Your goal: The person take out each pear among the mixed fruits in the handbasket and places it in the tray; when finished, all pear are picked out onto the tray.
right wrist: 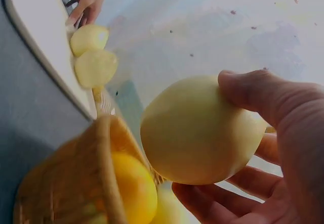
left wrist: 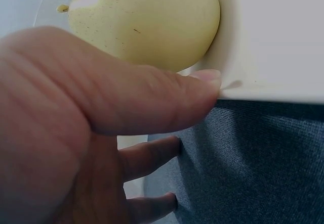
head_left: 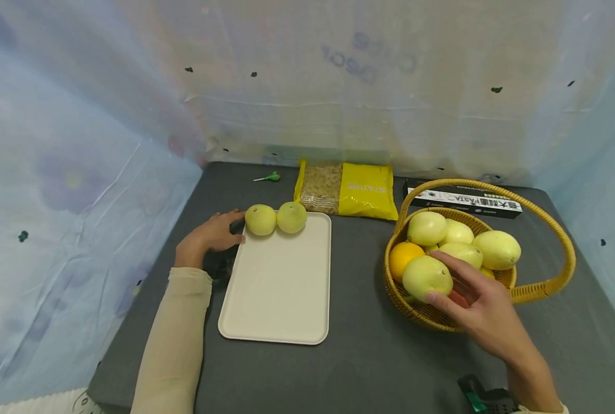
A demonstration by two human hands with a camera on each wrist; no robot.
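My right hand (head_left: 485, 310) grips a pale yellow-green melon (head_left: 427, 278) over the front of a wicker basket (head_left: 421, 316). In the right wrist view, the thumb lies on one side of this melon (right wrist: 197, 133) and the fingers on the other. Inside the basket are several similar melons (head_left: 496, 250) and an orange fruit (head_left: 404, 259). My left hand (head_left: 211, 233) is at the left edge of a cream tray (head_left: 281, 287), with its thumb touching the rim in the left wrist view. Two melons (head_left: 260, 220) (head_left: 292, 217) sit side by side at the tray's far end.
Behind the tray lies a yellow pasta bag (head_left: 366, 190), with a green-wrapped lollipop (head_left: 273, 176) to its left. A black pasta box (head_left: 473, 202) lies behind the basket, whose tall handle (head_left: 561, 241) arches toward the right. A patterned curtain (head_left: 307, 86) borders the grey table (head_left: 359, 356).
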